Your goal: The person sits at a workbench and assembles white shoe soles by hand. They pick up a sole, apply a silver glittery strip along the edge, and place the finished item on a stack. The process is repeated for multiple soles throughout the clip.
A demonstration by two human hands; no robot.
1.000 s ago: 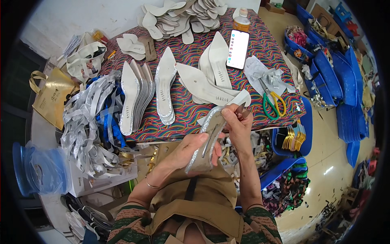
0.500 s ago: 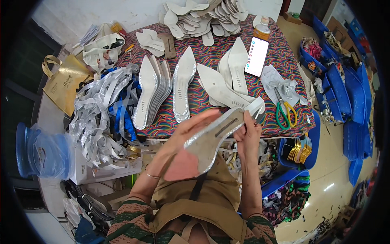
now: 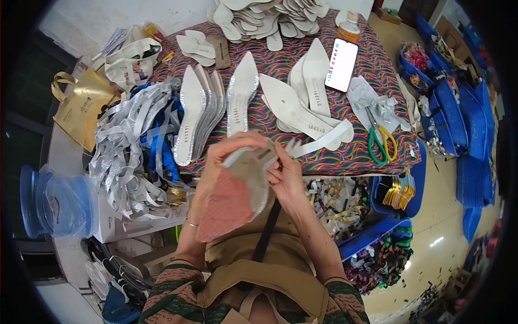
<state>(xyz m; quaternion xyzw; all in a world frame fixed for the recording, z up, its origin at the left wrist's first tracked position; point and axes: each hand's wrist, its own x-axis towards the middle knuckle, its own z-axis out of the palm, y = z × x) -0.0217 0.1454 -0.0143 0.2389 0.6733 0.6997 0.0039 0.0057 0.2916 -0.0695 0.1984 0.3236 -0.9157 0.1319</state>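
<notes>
Both my hands hold one shoe insole (image 3: 229,200) above my lap, its underside with the pink toe patch facing up and a glittery silver strip along its edge. My left hand (image 3: 225,151) is closed around its left side. The fingers of my right hand (image 3: 287,174) pinch its narrow heel end, and a loose pale strip (image 3: 326,137) trails from there onto the table. Beyond my hands lie a glitter-edged insole (image 3: 242,89), a fanned stack of edged insoles (image 3: 190,110) and several plain pale insoles (image 3: 288,102). Silver strips (image 3: 127,146) hang in a tangle at the left.
Green-and-yellow scissors (image 3: 382,146), a phone (image 3: 341,65) and a bottle (image 3: 349,28) lie or stand on the table's right side. A big insole pile (image 3: 264,21) is at the back. Blue bins (image 3: 448,119) line the right floor; a gold bag (image 3: 86,108) is at left.
The insole has turned, swinging its heel toward me and left, so the pink toe patch shows more. My right hand has moved left, closer to my left hand.
</notes>
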